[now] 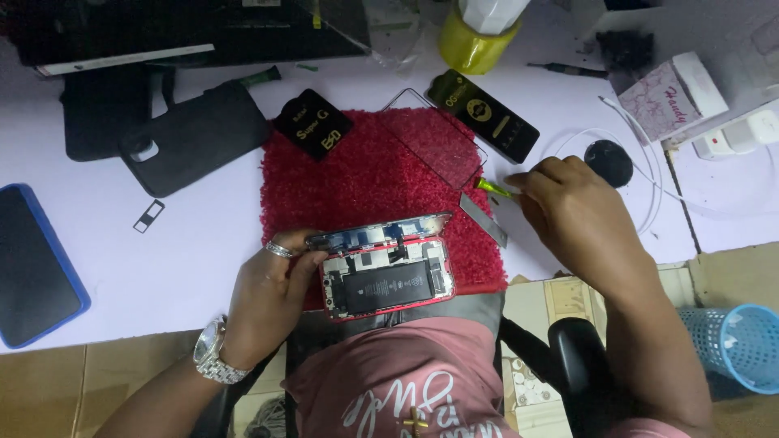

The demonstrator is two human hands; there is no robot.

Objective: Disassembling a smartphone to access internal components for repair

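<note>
Red mat (365,178) on white desk (187,251).

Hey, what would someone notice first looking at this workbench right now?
The opened red smartphone, battery and circuitry exposed, lies at the near edge of a fuzzy red mat in the middle, steadied by the left hand. The right hand reaches to a green-handled tool at the mat's right edge. A blue-cased phone lies face up at far left.
</note>
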